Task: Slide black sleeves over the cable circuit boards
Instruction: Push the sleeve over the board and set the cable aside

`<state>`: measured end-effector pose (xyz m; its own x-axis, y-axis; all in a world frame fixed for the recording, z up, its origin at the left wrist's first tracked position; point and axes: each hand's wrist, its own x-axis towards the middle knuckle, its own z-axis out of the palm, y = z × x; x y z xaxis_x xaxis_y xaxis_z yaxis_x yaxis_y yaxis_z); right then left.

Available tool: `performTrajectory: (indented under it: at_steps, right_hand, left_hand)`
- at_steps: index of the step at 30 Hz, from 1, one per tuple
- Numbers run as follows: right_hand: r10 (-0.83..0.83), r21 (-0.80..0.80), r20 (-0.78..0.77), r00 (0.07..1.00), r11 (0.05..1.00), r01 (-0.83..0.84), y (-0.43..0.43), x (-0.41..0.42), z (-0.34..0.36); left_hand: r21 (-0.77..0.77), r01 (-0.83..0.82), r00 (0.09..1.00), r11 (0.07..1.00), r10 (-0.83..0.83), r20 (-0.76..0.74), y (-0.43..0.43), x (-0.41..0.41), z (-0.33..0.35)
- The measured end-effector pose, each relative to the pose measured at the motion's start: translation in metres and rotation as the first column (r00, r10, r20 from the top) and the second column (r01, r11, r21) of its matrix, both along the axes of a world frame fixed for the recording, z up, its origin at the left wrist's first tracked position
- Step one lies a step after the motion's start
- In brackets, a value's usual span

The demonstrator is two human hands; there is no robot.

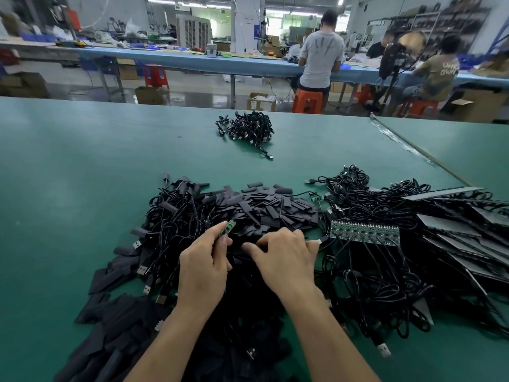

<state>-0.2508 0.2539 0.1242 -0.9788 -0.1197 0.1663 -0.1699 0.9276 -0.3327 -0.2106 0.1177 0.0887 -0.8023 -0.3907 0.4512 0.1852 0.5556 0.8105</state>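
Note:
My left hand (203, 267) pinches a small green circuit board (228, 227) on a black cable, holding it upright over the pile. My right hand (283, 256) rests palm down on a heap of flat black sleeves (264, 208), fingers curled into the sleeves; whether it grips one is hidden. Black cables with USB plugs (176, 230) lie tangled to the left of my hands. A panel of joined green circuit boards (363, 230) with cables attached sits just right of my right hand.
A small bundle of cables (248, 128) lies farther back on the green table (82, 161). More cables and grey flat strips (454, 230) pile up at the right. Dark fabric (115, 334) lies near left. People sit at a blue bench beyond.

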Motion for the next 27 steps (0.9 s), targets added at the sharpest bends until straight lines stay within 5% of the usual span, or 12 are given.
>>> performTrajectory:
  at_steps: [7,12,19,27]
  right_hand:
    - [0.049,-0.227,-0.049,0.998,0.972,-0.059,-0.006,0.0,-0.005]
    - [0.133,-0.656,-0.118,0.984,0.733,-0.178,0.015,0.005,-0.011]
    - [0.315,-0.777,-0.095,0.944,0.57,-0.268,0.03,0.009,-0.02]
    - [0.304,-0.781,-0.122,0.945,0.558,-0.28,0.031,0.013,-0.024]
  left_hand:
    - [0.006,0.001,1.0,1.0,-0.001,-0.001,0.0,-0.001,-0.001]
    - [0.029,0.06,0.998,0.998,-0.06,0.006,0.002,0.0,0.001]
    - [0.009,0.168,0.986,0.986,-0.168,0.005,0.001,0.001,0.004]
    - [0.17,0.249,0.968,0.954,-0.249,-0.018,-0.002,0.003,0.003]
